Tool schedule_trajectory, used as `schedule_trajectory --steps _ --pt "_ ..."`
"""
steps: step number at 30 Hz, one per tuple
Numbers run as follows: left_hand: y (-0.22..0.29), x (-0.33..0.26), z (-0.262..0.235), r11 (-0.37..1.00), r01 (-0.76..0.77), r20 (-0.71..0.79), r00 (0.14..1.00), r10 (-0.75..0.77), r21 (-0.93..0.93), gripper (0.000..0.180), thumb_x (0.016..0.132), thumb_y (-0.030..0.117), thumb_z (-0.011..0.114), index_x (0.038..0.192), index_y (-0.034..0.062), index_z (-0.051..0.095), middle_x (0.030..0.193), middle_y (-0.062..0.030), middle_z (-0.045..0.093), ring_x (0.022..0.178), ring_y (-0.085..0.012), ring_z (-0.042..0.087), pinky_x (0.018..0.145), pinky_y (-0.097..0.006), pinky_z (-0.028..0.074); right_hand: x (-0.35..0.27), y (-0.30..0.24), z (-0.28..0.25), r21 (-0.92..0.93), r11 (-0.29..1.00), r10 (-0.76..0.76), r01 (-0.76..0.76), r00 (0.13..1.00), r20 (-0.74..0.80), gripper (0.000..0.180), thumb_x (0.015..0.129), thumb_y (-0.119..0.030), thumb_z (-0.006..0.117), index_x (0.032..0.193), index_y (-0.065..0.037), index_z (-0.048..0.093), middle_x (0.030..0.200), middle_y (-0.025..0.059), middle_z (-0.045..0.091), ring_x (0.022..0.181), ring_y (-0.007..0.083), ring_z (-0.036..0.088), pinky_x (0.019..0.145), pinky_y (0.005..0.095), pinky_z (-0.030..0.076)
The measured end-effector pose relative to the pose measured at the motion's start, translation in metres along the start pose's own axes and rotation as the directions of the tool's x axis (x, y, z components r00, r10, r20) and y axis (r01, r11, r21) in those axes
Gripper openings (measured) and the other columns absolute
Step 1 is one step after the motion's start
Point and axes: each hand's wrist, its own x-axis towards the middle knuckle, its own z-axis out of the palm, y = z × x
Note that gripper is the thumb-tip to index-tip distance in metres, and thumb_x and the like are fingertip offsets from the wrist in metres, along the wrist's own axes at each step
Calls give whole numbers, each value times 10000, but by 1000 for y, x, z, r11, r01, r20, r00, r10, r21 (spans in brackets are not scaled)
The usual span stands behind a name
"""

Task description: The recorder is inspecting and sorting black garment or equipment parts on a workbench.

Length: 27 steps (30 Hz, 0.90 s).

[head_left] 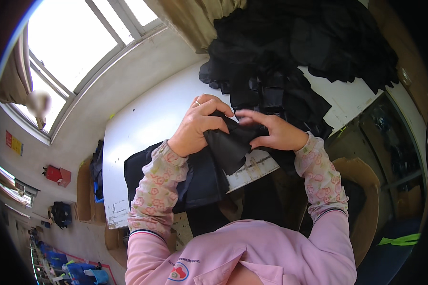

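Left hand [193,126]: pinching black cloth [229,148] near the table's [150,114] front edge
Right hand [281,133]: half open, beside the cloth

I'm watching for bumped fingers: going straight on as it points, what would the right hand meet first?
The right hand would probably meet the black cloth held in the left hand, though depth between them is unclear.

blk cloth [229,149], wht tabletop [145,126], pink shirt [276,242], lt sleeves [159,183] w/ pink flowers, tan curtain [188,19]
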Motion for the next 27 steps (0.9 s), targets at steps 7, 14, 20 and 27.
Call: schedule_trajectory --steps 7,14,20,27 --pt "-25 -23 20 965 260 -278 929 -245 18 243 673 -10 685 892 94 696 1070 -79 631 1057 -282 554 920 -372 430 -11 13 1 199 977 -8 76 947 -321 203 945 -157 612 942 43 643 698 -54 539 676 19 435 608 205 383" --pt "-23 -55 33 397 438 22 693 -721 -807 398 993 309 512 1285 38 506 978 -22 547 792 -92 559 713 -226 452 -10 4 -7 390 914 139 115 813 -565 257 975 -208 582 850 11 635 711 -108 490 682 -4 393 601 188 357" --pt "-3 -65 56 295 495 98 623 -776 -817 690 951 597 412 1359 40 403 1107 -92 584 958 -207 619 882 -346 486 -5 -7 -3 342 923 106 178 735 -670 202 967 -164 587 898 17 645 737 -84 524 691 0 413 600 190 364" --pt "-13 -68 70 -187 216 283 625 -728 -958 351 970 280 572 1207 21 562 1157 -80 637 1062 -205 615 974 -372 475 -24 -19 58 155 986 -25 57 979 -200 129 884 -57 642 979 29 639 803 92 643 765 108 582 720 258 467"
